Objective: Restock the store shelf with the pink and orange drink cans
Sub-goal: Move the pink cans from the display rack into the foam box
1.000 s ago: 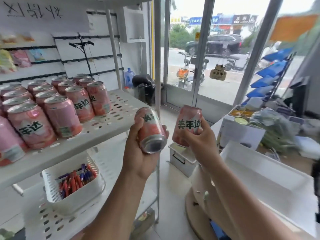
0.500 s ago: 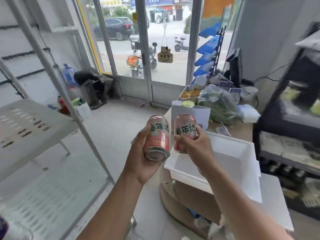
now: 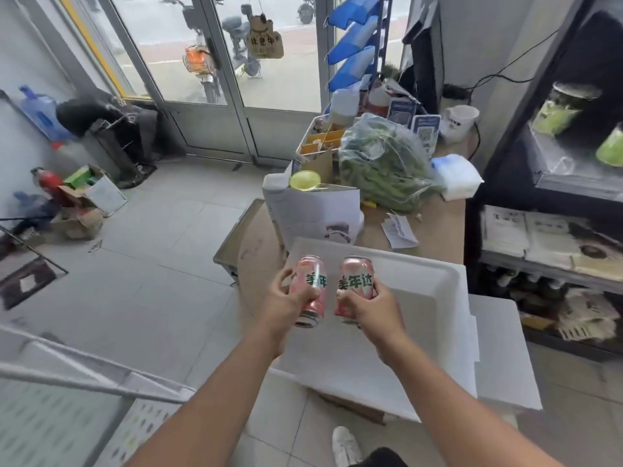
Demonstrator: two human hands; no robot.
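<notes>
Each grip holds one drink can: left hand [image 3: 286, 306] wraps the left can [image 3: 308, 291], right hand [image 3: 374, 308] the right can [image 3: 355, 286], above the white bin's [image 3: 448, 281] near edge. Neither is shelved yet; the shelf [image 3: 67, 399] lies lower left.

White tray [image 3: 421, 281] at centre right. Bag of greens [image 3: 381, 166] on counter [image 3: 438, 224], upper right. Glass door [image 3: 202, 62] at top. Cardboard boxes [image 3: 87, 197] at left.
</notes>
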